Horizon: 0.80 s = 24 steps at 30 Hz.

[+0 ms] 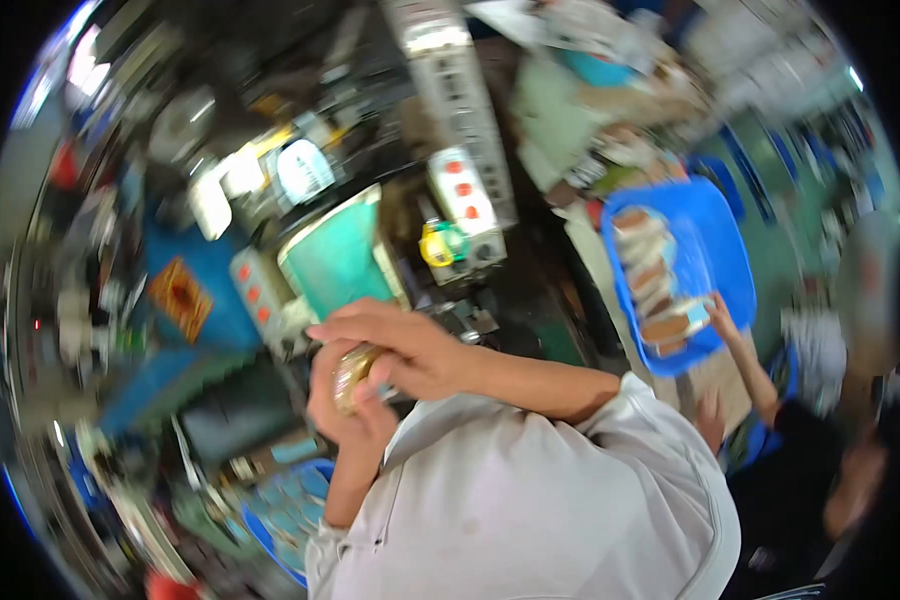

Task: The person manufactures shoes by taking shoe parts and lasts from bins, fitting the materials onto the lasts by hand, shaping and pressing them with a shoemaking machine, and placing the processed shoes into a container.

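Both of my hands meet in front of my white top, around a shiny gold-brown rounded piece (355, 378); its kind is hard to make out through the blur. My left hand (335, 405) cups it from the left and below. From above, my right hand (410, 350) lies over it, with the thumb bent down against its right side. Fingers cover much of the piece. Just beyond my hands is a machine with a green pad (338, 262), flanked by a button box (458, 190) with red buttons and a second button box (255, 290).
On the right, a blue basin (746, 290) holds several shoe-like pieces, and a co-worker's hand (720, 315) touches one. Another blue basin (260, 525) with pale blue pieces stands at lower left. An orange patterned sheet (180, 298) lies on a blue surface.
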Motion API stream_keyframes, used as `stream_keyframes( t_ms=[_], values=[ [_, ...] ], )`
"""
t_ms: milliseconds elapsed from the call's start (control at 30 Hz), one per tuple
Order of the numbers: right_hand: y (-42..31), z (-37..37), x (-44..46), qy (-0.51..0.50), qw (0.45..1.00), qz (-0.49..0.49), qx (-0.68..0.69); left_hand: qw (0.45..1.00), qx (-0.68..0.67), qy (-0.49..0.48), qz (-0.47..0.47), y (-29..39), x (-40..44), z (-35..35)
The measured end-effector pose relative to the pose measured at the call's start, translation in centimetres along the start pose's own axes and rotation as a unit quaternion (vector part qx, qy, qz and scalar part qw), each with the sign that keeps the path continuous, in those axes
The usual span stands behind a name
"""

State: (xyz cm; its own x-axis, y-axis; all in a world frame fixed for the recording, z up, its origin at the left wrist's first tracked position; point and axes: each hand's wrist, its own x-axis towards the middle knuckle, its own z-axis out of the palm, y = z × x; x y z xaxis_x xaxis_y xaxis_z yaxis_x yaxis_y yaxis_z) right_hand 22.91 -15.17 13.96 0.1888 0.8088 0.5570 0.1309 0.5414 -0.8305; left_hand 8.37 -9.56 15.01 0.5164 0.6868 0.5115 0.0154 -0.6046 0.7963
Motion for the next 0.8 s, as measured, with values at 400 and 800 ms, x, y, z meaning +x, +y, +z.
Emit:
stream_keyframes(
  t_ms=[400,800],
  values=[
    [-4.4,-12.9,-16.6,0.385,0.817,0.242,-0.353,0.925,-0.169,-0.339,-0.028,2.9,4.6,11.5],
    [-3.5,-34.9,-48.5,0.489,0.507,0.598,-0.383,0.922,-0.060,-0.261,-0.280,-1.1,0.3,9.5]
  ],
)
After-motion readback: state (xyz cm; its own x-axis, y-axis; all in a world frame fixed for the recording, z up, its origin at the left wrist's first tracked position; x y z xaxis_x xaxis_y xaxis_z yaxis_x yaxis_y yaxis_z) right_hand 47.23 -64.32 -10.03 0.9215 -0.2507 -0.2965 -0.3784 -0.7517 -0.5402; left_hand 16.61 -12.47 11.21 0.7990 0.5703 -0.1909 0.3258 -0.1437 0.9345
